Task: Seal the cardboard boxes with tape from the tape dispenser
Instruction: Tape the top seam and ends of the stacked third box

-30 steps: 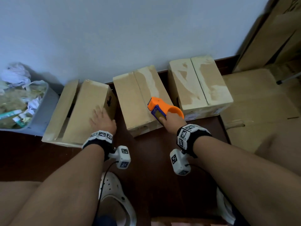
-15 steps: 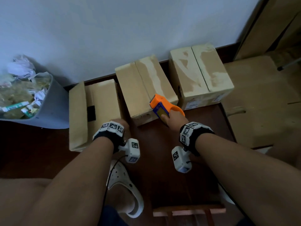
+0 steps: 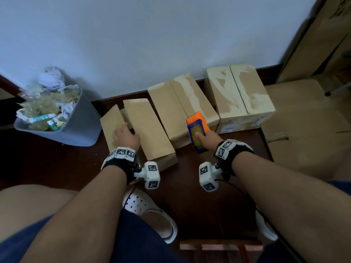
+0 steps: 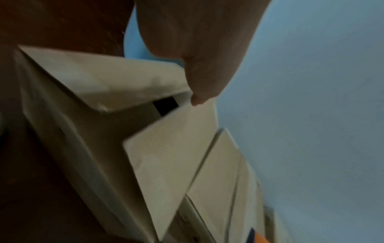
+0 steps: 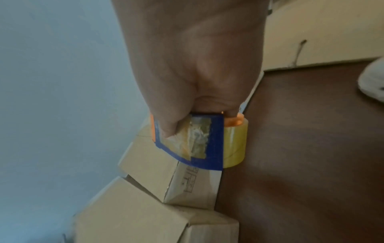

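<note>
Tape dispenser [image 3: 197, 130]: an orange and blue plastic body lying over the floor just before the middle box, its long axis running from the wrist toward the wall, orange end pointing away; a roll of yellowish clear tape [image 5: 235, 143] is sitting in it.
Right hand [image 3: 208, 138]: wrapping its fingers round the dispenser, thumb [image 5: 166, 126] pressing on the blue face.
Left hand [image 3: 125, 138]: lying on the left flap of the open box, fingers spread flat over the cardboard; the left wrist view is blurred, so whether any fingertip is hooking the flap edge, I cannot tell.
Open box [image 3: 150, 133]: plain brown cardboard, oblong, standing leftmost of three, its long axis slanting toward the wall; its two top flaps are standing apart with a dark gap between.
Middle box [image 3: 180, 105]: closed, flaps meeting along its length, surface showing pale torn patches.
Right box [image 3: 239, 93]: closed, same pale scuffing, touching the wall's skirting.
Bin [image 3: 81, 124]: grey plastic, holding crumpled paper and wrappers, left of the boxes.
Floor [image 3: 190, 196]: dark smooth wood.
</note>
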### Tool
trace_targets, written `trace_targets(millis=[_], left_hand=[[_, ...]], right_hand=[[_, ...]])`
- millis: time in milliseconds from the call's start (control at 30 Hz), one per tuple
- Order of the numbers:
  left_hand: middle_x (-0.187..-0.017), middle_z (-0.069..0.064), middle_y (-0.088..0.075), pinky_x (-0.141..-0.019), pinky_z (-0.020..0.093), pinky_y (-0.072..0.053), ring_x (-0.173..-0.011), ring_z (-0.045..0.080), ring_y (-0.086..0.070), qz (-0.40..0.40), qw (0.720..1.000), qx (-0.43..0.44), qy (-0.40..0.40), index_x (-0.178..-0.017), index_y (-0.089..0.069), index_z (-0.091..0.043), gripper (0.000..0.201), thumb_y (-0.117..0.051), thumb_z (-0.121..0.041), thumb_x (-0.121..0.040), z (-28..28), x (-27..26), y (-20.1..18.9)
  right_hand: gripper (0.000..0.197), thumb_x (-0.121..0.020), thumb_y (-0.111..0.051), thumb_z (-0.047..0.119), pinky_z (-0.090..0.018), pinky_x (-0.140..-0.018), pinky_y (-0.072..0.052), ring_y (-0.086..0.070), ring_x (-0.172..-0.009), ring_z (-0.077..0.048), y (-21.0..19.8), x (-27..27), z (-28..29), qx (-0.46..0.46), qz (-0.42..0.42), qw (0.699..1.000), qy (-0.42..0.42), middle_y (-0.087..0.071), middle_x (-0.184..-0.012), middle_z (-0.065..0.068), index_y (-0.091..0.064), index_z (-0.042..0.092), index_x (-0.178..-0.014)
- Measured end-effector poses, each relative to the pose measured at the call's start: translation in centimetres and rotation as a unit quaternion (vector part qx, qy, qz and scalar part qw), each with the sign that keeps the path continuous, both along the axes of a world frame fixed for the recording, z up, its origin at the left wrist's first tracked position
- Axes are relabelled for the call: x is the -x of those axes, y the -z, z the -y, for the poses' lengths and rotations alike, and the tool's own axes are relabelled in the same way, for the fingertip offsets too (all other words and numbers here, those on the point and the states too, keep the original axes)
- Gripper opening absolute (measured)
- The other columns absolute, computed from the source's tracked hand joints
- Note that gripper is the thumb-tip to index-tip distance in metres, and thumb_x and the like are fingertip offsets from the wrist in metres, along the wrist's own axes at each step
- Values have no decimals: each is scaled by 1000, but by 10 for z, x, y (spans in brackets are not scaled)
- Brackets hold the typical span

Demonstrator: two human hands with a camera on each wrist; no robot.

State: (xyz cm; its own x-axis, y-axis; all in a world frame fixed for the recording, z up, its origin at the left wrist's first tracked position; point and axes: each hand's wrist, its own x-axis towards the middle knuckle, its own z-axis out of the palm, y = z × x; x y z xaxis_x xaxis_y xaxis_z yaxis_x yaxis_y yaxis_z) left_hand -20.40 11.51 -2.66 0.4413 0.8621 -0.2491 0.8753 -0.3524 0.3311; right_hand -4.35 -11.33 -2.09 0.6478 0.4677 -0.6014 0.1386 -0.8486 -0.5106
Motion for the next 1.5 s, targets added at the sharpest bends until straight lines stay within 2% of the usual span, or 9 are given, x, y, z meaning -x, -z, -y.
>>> trace_targets(millis=[133,300,467,600,800,1000,1267,1333,1500], left_hand=[[-144,18,-43,-110,58,-18,-137,37,-33,-257,962,67,61,-133,-50,-8,91,-29,-80,-82,-7,17,12],[-129,14,-55,-96,46,-47,-114,34,-55,-343,917,86,186,-127,-56,-11,47,-59,-33,-86,-1,21,8],[-100,10,-65,-78,41,-57,-88,31,-64,-384,891,124,208,-105,-67,-10,42,-66,-32,-69,1,33,3],[-120,15,-62,-95,36,-50,-111,30,-60,-312,937,53,151,-116,-62,-1,28,-48,-15,-95,-17,41,-14],[-130,26,-52,-93,40,-43,-120,40,-51,-68,993,32,-93,-127,-46,9,35,-44,-6,-95,-24,56,-76],[-121,30,-56,-89,41,-44,-113,43,-54,61,998,0,-23,-117,-53,14,30,-42,-2,-94,2,52,-158],[-92,13,-53,-91,39,-48,-94,25,-52,236,970,61,-15,-114,-57,4,26,-41,-6,-96,39,22,-261],[-83,7,-52,-82,38,-49,-89,24,-52,338,933,116,-33,-89,-55,-6,18,-39,0,-95,49,11,-286],[-78,6,-54,-36,18,-45,-64,17,-53,464,859,190,-103,-86,-50,-7,19,-37,0,-97,73,-12,-307]], right_hand=[[46,-101,-38,44,-33,-70,-36,-50,-82,-27,13,13,-9,0,-42,999,8,-54,-81,-12,-51,9,-75],[54,-100,-39,43,-42,-89,-46,-59,-105,-36,14,14,-12,13,-84,996,17,-61,-115,-22,-56,-5,-119],[57,-100,-40,45,-41,-87,-47,-59,-109,-37,14,15,-9,17,-95,995,26,-61,-120,-23,-55,-5,-121],[58,-99,-41,48,-42,-98,-47,-58,-112,-34,7,21,-8,9,-114,993,-4,-60,-125,-17,-53,-1,-127],[63,-98,-39,53,-45,-100,-45,-58,-113,-34,-25,29,-10,22,-76,997,-26,-58,-126,-19,-51,-1,-129],[59,-100,-36,48,-43,-99,-46,-58,-113,-35,-65,40,-5,-12,-29,999,-22,-60,-123,-21,-54,-3,-123],[48,-102,-38,42,-40,-76,-44,-59,-92,-36,-104,36,28,-156,29,985,68,-60,-98,-24,-59,-1,-97],[48,-101,-39,41,-41,-75,-45,-60,-91,-39,-112,25,39,-199,62,970,129,-61,-95,-25,-60,-1,-94],[41,-101,-42,37,-34,-60,-37,-49,-70,-28,-146,-7,63,-285,139,917,242,-50,-70,-11,-51,3,-78]])
